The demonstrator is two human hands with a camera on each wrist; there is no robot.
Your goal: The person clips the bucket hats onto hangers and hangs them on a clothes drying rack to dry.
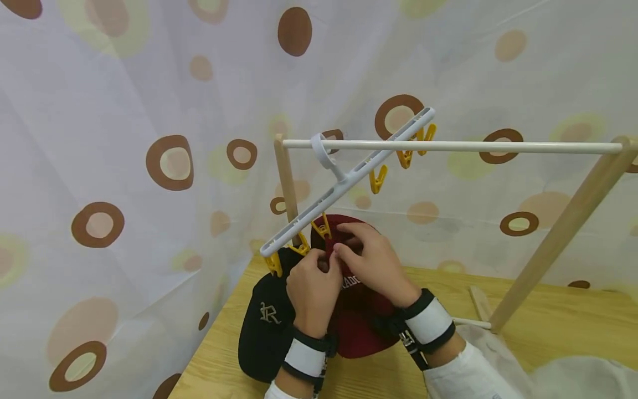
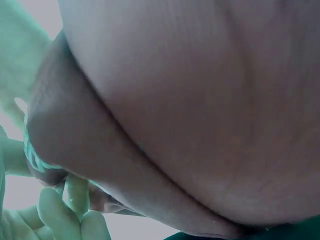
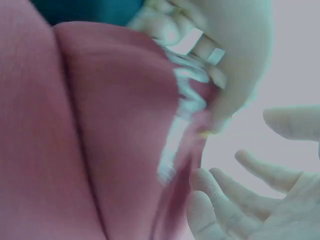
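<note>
Both hands are up on the dark red baseball cap (image 1: 356,316), which hangs from a yellow plastic clip (image 1: 322,228) on the white plastic clip hanger (image 1: 349,180). Left hand (image 1: 312,291) grip pinches the cap's edge; right hand (image 1: 375,260) fingers pinch it right beside. A black baseball cap (image 1: 264,327) hangs just left, over the wooden table (image 1: 558,332).

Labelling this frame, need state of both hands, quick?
Left hand: pinching the edge of the red cap.
Right hand: fingers curled at a yellow clip on the cap; grip unclear.
</note>
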